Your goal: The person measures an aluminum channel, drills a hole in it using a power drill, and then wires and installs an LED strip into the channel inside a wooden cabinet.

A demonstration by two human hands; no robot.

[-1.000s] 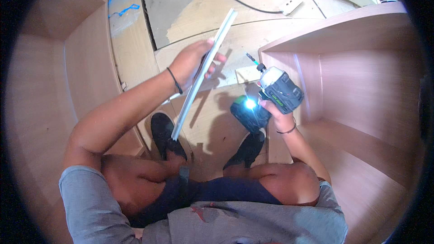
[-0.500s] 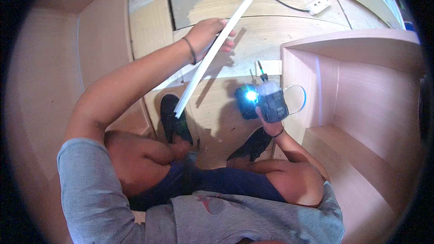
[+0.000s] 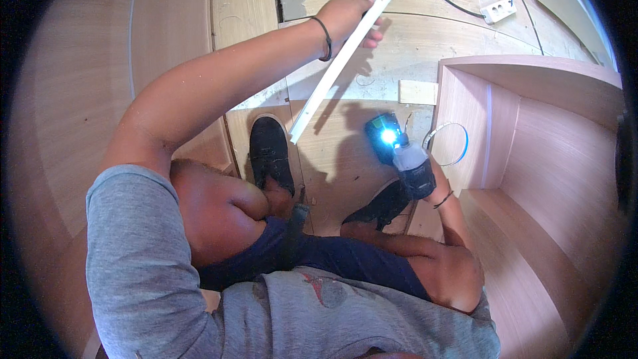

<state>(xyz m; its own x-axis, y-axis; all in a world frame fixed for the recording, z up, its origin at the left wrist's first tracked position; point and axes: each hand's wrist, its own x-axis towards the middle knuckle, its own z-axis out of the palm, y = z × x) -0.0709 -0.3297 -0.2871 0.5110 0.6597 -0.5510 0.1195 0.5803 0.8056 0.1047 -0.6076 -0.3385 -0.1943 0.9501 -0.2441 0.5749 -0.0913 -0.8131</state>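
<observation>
My left hand (image 3: 340, 18) reaches far out, its fingers closed around a long, straight white strip (image 3: 349, 56). The strip is held slantwise above the floor, its near end over the area beside my left shoe (image 3: 269, 149). At the right, my right hand (image 3: 438, 185) grips a cordless drill (image 3: 417, 169) with a grey-and-black body. Its lamp shines brightly, and a thin bit points away from me. The drill body hides most of my right fingers. A black-and-green block, seemingly the drill's battery base, shows beside the lamp.
An open wooden cabinet (image 3: 531, 70) lies at the right, with a looped thin band (image 3: 446, 143) at its edge. Tall wooden panels (image 3: 173, 40) stand at the left. A white socket strip (image 3: 498, 11) with a black cable lies at the far right. A small pale board (image 3: 417, 92) rests near the cabinet.
The view has shifted, so the surroundings sit farther right. My left hand has carried the white strip a little farther away. The drill has come slightly toward me, its bit now showing shorter.
</observation>
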